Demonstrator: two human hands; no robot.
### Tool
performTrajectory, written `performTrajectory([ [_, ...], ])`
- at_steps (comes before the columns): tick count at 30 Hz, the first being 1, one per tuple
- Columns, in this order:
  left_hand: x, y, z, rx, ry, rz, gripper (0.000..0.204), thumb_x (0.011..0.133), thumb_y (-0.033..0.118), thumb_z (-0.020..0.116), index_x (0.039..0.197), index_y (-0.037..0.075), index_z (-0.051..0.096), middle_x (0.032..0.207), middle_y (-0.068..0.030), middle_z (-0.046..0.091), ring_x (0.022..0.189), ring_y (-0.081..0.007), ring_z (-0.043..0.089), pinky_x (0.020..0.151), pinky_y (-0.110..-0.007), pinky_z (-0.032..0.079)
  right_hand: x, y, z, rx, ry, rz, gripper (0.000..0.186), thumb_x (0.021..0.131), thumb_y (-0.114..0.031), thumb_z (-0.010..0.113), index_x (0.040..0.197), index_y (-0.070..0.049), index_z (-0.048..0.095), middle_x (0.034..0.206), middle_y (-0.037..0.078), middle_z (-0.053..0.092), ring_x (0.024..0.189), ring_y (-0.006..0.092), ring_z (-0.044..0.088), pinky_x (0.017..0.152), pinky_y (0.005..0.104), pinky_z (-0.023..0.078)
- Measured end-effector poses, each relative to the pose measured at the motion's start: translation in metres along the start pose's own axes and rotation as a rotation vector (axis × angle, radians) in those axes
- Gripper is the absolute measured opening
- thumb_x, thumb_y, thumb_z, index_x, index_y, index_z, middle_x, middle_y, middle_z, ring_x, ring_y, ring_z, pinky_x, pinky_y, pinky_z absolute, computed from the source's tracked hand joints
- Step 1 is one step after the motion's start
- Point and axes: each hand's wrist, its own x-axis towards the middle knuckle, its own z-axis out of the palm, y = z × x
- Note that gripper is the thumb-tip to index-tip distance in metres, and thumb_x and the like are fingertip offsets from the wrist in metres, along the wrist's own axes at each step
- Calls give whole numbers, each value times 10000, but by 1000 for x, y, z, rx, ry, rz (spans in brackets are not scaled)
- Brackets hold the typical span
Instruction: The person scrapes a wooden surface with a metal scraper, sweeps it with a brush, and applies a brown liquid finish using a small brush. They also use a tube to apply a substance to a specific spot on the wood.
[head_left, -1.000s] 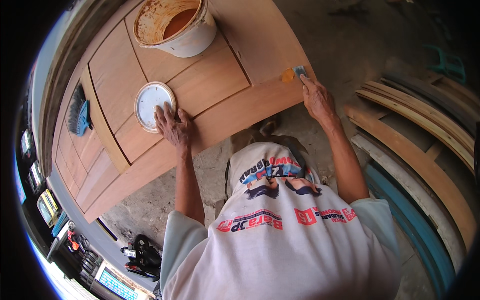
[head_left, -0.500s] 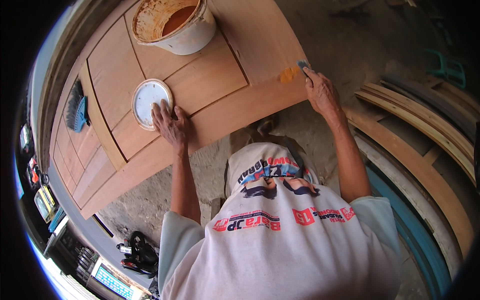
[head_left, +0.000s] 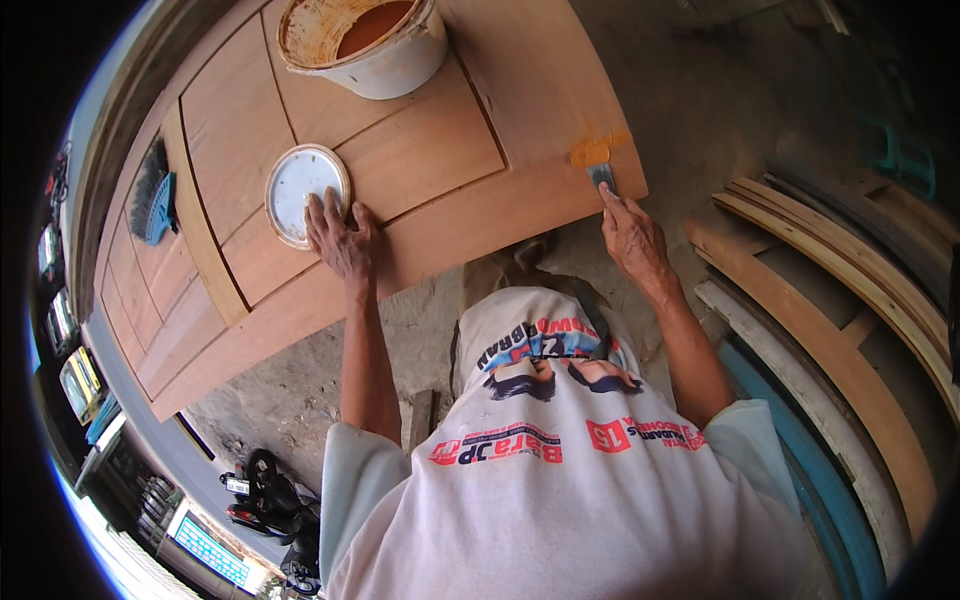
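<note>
A panelled wooden door point(head_left: 545, 90) lies flat in front of me. My right hand point(head_left: 636, 245) is closed around a putty knife point(head_left: 600, 175). Its flat blade touches the wood near the right end, at the lower edge of a smeared orange filler patch point(head_left: 592, 151). Spread fingers of my left hand point(head_left: 343, 242) rest on a round white lid point(head_left: 288, 185), with the palm over the door's near rail. Beyond the lid stands a white bucket point(head_left: 395, 72), smeared inside and holding orange-brown paste.
On the door's left part lies a blue brush point(head_left: 157, 212) with dark bristles. Wooden frames and boards point(head_left: 800, 300) are stacked to my right, near a green plastic chair point(head_left: 898, 160). A motorcycle point(head_left: 268, 500) stands at the lower left.
My right hand has moved the putty knife from the door's right edge slightly left and nearer me. The orange patch has spread wider. My left hand stays on the lid.
</note>
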Motion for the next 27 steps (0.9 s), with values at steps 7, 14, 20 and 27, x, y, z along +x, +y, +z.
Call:
performTrajectory([
  [7,2,3,-1,28,-15,2,584,972,345,697,1516,162,587,1624,-177,480,1517,-348,417,1244,-503,295,66,16,-25,-15,75,39,406,1030,-153,571,1384,40,624,1226,302,699,1142,466,676,944,496,566],
  [14,0,3,0,9,11,9,575,972,346,697,1507,164,593,1610,-164,500,1511,-350,427,1234,-511,310,47,-20,0,22,4,-75,428,1021,-153,591,1405,36,608,1154,308,702,1071,474,688,883,514,571],
  [20,-2,-9,5,40,20,15,577,976,379,697,1506,173,598,1614,-150,499,1511,-348,427,1234,-513,308,15,-25,24,15,-19,-79,429,1027,-100,595,1442,5,598,1094,276,693,941,469,694,808,522,571],
  [27,-1,-4,4,18,26,-2,563,946,348,710,1466,150,630,1589,-169,524,1498,-376,436,1237,-519,308,15,-19,18,-45,-51,-128,437,1027,-95,610,1459,-32,595,1056,248,687,945,443,704,800,507,579],
])
